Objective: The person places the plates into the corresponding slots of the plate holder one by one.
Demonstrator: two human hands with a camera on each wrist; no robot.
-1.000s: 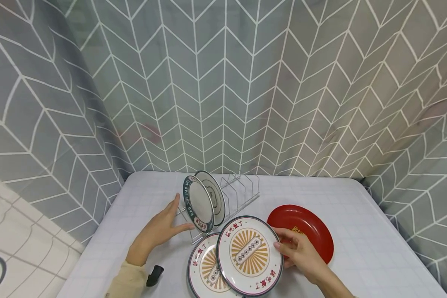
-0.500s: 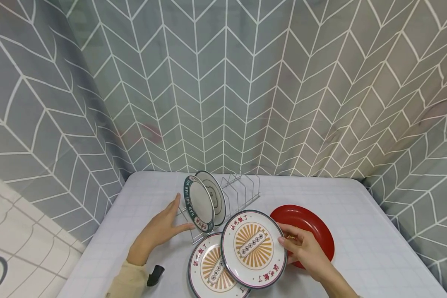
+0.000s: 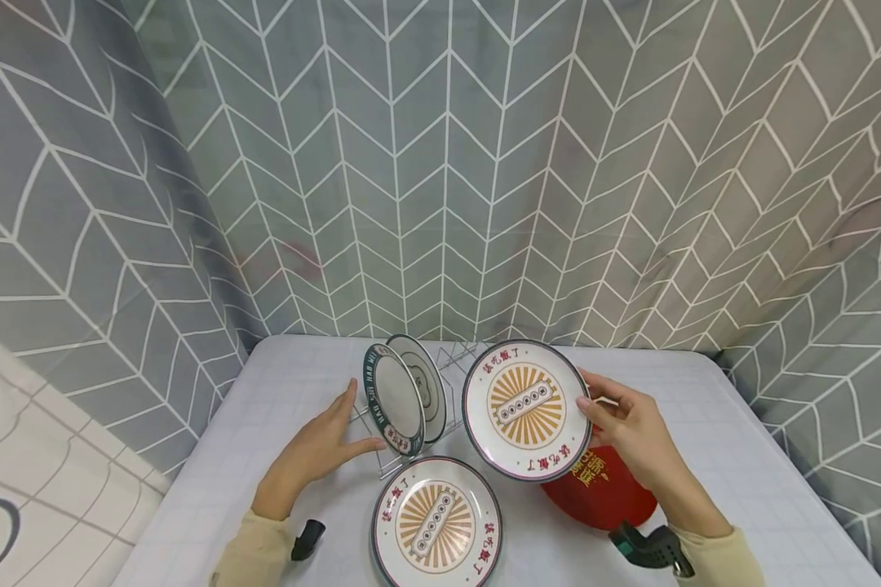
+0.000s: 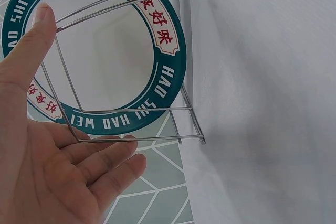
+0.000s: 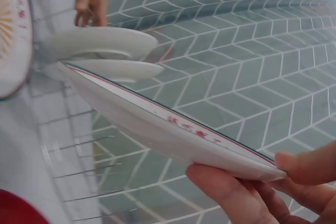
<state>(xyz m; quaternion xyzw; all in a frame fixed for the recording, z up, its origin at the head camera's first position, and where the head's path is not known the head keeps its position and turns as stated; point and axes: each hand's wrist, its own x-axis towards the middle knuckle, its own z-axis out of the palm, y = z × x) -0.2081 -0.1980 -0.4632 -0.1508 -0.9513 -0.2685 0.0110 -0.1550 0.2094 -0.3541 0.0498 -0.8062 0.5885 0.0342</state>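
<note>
My right hand (image 3: pixel 627 428) pinches the right rim of a white plate (image 3: pixel 526 410) with an orange sunburst and red characters. In the right wrist view the plate is tilted, thumb on one face and fingers beneath the other. My left hand (image 3: pixel 316 452) is at the left end of a wire plate rack (image 4: pixel 157 138), thumb and fingers spread along its wires. Two plates stand on edge in that rack: a green-rimmed plate (image 3: pixel 395 399) in front and a dark-edged white plate (image 3: pixel 431 393) behind it. The held plate hides part of the rack's right side.
A matching sunburst plate (image 3: pixel 436 522) lies on the white-covered table (image 3: pixel 719 440) in front of the rack. To the right is a red dish (image 3: pixel 602 493) with gold characters, partly covered by the held plate and right hand. A patterned curtain (image 3: pixel 484 163) hangs behind.
My right hand has raised the sunburst plate up and to the right, off the matching plate, and it now overlaps the rack and red dish. The left hand stays in place.
</note>
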